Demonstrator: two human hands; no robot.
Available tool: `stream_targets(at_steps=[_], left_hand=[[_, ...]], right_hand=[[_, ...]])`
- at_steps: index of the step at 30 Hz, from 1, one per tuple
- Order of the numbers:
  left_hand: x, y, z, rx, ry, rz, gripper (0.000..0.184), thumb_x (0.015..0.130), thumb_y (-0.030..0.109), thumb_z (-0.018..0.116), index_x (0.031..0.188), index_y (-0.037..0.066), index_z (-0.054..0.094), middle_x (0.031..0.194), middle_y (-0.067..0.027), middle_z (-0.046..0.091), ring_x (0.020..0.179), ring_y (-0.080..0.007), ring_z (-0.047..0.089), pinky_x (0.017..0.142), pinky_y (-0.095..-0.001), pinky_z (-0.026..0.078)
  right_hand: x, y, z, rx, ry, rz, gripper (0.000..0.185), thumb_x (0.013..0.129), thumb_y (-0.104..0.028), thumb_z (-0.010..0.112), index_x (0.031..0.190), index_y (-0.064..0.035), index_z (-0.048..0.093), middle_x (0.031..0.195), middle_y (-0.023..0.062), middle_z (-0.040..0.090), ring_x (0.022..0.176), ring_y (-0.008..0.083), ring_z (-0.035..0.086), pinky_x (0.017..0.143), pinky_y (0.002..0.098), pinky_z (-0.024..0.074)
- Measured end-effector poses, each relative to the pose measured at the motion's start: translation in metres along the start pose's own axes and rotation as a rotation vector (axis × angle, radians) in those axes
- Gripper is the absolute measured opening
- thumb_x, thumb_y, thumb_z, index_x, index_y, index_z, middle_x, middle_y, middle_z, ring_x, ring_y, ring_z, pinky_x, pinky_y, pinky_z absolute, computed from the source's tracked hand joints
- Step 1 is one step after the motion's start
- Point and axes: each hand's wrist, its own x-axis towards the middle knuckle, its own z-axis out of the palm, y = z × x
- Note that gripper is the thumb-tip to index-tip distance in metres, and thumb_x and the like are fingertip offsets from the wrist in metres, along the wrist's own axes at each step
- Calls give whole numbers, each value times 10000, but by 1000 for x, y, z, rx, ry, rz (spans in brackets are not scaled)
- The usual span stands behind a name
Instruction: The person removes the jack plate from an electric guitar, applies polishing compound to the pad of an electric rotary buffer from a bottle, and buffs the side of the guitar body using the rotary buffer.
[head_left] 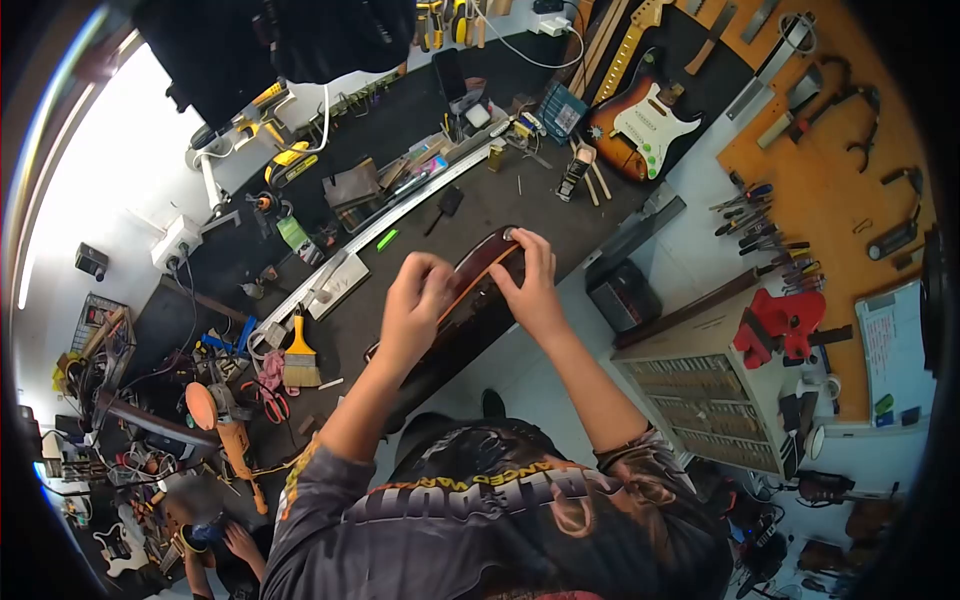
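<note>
A glossy, dark reddish-brown guitar body (pixel 484 256), seen nearly edge-on, stands at the near edge of the workbench. An orange-brown line runs along its side. My right hand (pixel 532 290) grips its far end, with the fingers over the top and the thumb against the near face. Over the middle of the body is my left hand (pixel 415 300), its fingers curled together in a pinch. Whether something small sits between those fingertips is hidden. My left forearm covers part of the body's lower left end.
On the dark workbench (pixel 490 195) lie a yellow-handled brush (pixel 300 360), a bright green strip (pixel 387 239) and a long metal ruler (pixel 420 190). A sunburst electric guitar (pixel 640 125) rests at the back right. A red vise (pixel 785 325) tops the drawer cabinet (pixel 700 400). Another person's hand (pixel 242 545) shows at lower left.
</note>
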Motion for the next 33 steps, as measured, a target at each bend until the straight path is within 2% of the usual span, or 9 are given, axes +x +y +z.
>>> stream_targets(at_steps=[6, 9, 10, 14, 17, 18, 21, 25, 33], left_hand=[[72, -23, 57, 155, 22, 32, 194, 1216, 168, 567, 1179, -5, 646, 1071, -122, 780, 1011, -202, 733, 942, -368, 577], [88, -21, 66, 212, -8, 11, 220, 1248, 176, 513, 1192, 1, 633, 1134, -99, 784, 1015, -143, 681, 971, -326, 549], [88, -20, 72, 179, 1, 44, 178, 1208, 158, 570, 1170, 3, 648, 1120, -160, 823, 1024, -284, 761, 944, -418, 583], [89, -33, 78, 395, -30, 180, 147, 1197, 125, 563, 1189, 8, 652, 1136, -169, 822, 1114, -349, 761, 1023, -459, 570], [85, -34, 82, 522, -30, 170, 182, 1228, 127, 507, 1220, 1, 638, 1192, -169, 824, 1256, -315, 758, 1120, -432, 563], [84, -34, 80, 563, -51, 179, 167, 1229, 134, 509, 1207, 7, 616, 1195, -172, 823, 1269, -343, 747, 1124, -449, 560], [87, -45, 77, 488, -38, 244, 166, 1231, 165, 530, 1184, 17, 590, 1205, -183, 816, 1268, -365, 742, 1120, -453, 561], [83, -48, 79, 427, 79, 84, 149, 1187, 186, 612, 1180, 39, 634, 1247, -194, 776, 1158, -395, 739, 1048, -476, 565], [82, -46, 76, 346, 81, 51, 149, 1196, 161, 610, 1188, 13, 626, 1253, -192, 773, 1120, -354, 753, 1007, -427, 587]], right_hand=[[12, 15, -15, 212, -75, 91, 533, 1060, -118, 768, 1556, -53, 585, 1484, 146, 620, 1370, 361, 599, 1185, 452, 486], [27, 20, -22, 365, -115, 244, 454, 1056, -55, 750, 1494, -49, 630, 1400, 115, 652, 1225, 287, 648, 1057, 390, 544], [27, 23, -25, 376, -130, 261, 422, 1054, -42, 749, 1464, -47, 649, 1379, 105, 656, 1172, 262, 653, 1010, 371, 555], [47, 39, -35, 271, -167, 38, 306, 1041, -18, 765, 1341, -39, 707, 1320, 83, 654, 1034, 193, 637, 898, 321, 565], [62, 46, -46, 415, -329, 176, 293, 1029, -19, 777, 1314, -40, 715, 1289, 99, 653, 1046, 218, 670, 911, 336, 579], [69, 48, -49, 436, -347, 166, 281, 1026, -11, 775, 1298, -43, 711, 1268, 111, 656, 1070, 238, 693, 914, 357, 591], [91, 52, -53, 549, -392, 24, 273, 1009, 16, 768, 1270, -39, 707, 1250, 128, 674, 1058, 263, 710, 914, 369, 599], [136, 56, -39, 463, -544, -336, 245, 957, -54, 815, 1178, -89, 715, 1088, 101, 713, 1007, 329, 702, 918, 433, 567], [140, 56, -20, 500, -437, -499, 251, 926, -52, 843, 1138, -97, 716, 1084, 80, 757, 966, 328, 737, 877, 457, 573]])
